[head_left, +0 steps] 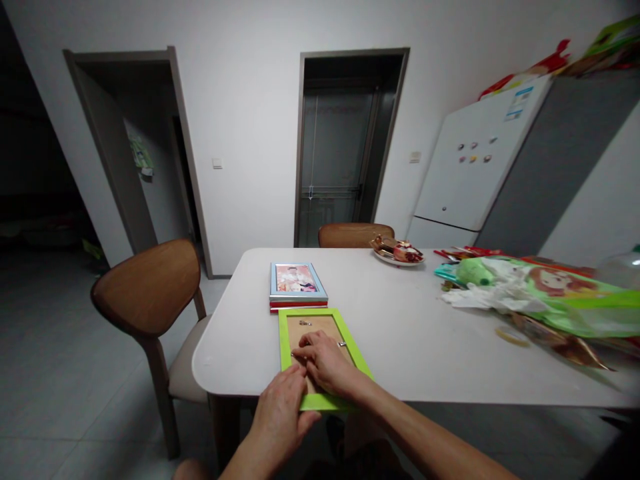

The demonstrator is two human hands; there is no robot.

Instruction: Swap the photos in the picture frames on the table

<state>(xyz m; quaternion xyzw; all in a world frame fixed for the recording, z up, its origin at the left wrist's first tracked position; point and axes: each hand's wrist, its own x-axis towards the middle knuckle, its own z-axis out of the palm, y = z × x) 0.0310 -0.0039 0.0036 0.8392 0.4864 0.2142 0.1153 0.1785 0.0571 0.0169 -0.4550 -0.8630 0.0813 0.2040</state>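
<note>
A lime-green picture frame (357,357) lies back side up at the table's near edge, its brown backing board (320,327) showing. Metal fittings sit on the back: a hanger (305,323) near the far end and a clip (342,344) at the right side. My left hand (283,400) grips the frame's near left corner, thumb along the near edge. Over the board, my right hand (325,360) has its fingers bent together, the tips at a small metal clip on the left side. The fingers partly hide that clip. Just beyond lies a stack of picture frames (320,287), a light blue one on top.
The white table (400,333) also bears a plate of wrapped items (397,252) at the back. On the right are crumpled white plastic (500,287), a green printed bag (565,293) and a tape roll (513,337). Wooden chairs stand left (150,287) and behind (355,235).
</note>
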